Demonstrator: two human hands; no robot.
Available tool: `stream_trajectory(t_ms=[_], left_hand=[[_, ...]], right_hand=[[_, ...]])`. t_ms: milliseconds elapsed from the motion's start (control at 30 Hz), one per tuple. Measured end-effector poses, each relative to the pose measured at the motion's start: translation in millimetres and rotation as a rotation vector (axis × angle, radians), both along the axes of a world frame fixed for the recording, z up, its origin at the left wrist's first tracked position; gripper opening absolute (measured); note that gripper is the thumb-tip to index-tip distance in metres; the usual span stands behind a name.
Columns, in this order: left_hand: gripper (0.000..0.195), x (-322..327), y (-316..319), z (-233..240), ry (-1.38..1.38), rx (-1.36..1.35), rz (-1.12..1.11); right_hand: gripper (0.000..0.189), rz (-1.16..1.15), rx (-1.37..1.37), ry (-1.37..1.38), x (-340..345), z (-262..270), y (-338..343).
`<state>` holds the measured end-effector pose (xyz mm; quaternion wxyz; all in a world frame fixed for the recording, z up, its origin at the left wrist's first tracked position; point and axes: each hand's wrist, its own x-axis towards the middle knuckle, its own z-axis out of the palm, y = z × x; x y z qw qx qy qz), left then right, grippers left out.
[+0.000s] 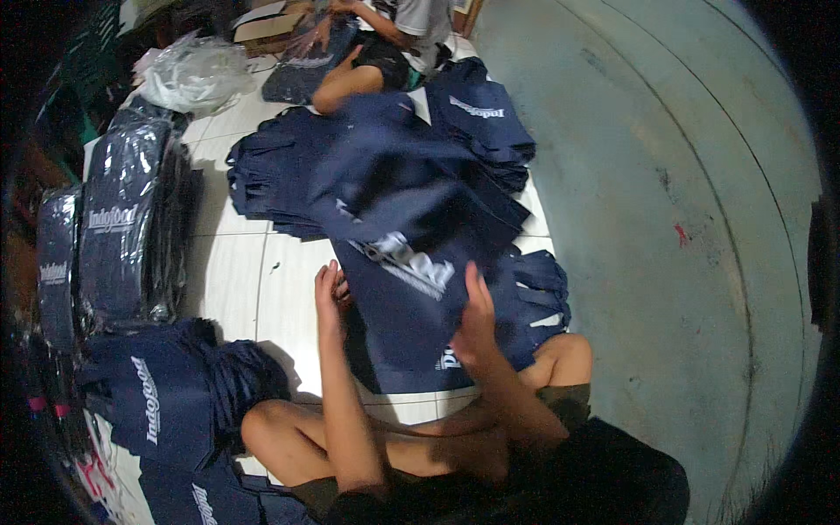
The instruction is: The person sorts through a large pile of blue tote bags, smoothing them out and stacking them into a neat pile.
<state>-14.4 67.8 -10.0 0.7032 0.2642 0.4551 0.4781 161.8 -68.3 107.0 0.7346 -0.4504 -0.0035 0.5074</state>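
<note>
A navy fabric bag [420,197] with white lettering is blurred in front of me, over a stack of similar bags. Below it lies another navy bag [400,341], flat on the floor between my hands. My left hand [331,292] is raised beside the left edge of the bags, fingers loosely bent and apart, holding nothing that I can see. Over the right side of the lower bag, my right hand [474,321] has its fingers stretched out and partly covers white print. It is blurred, and no cloth shows in its grasp.
Folded navy bags [275,170] are piled ahead, with another stack [485,118] behind. Plastic-wrapped bundles [121,223] stand at left, near loose bags [151,387] by my knee. A person [387,39] sits opposite beside clear plastic [197,72]. A grey-green wall [643,230] borders the right.
</note>
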Motion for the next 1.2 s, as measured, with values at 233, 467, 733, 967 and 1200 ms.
stream_trajectory(t_ms=[233, 467, 733, 967, 1200], left_hand=[[0.073, 14.1, -15.3, 6.8, 0.446, 0.434, -0.224], [0.1, 33.7, -50.7, -19.3, 1.434, 0.693, -0.705], [0.091, 44.2, -50.5, -10.0, 1.44, 0.716, -0.676], [0.045, 45.4, -27.7, -11.6, 1.005, 0.627, -0.149], [0.068, 18.2, 3.8, -23.4, 0.089, -0.163, -0.15]], right_hand=[[0.057, 0.085, -0.428, 0.068, 1.9, -146.1, -159.1], [0.069, 1.305, -0.532, -0.538, 29.9, -27.4, -49.9], [0.053, 0.223, -0.069, -2.117, 6.2, -115.5, 213.2], [0.042, 0.379, 0.144, -1.325, 14.7, -132.4, 207.2], [0.058, 0.024, 0.141, 0.057, -9.0, -26.2, 28.7]])
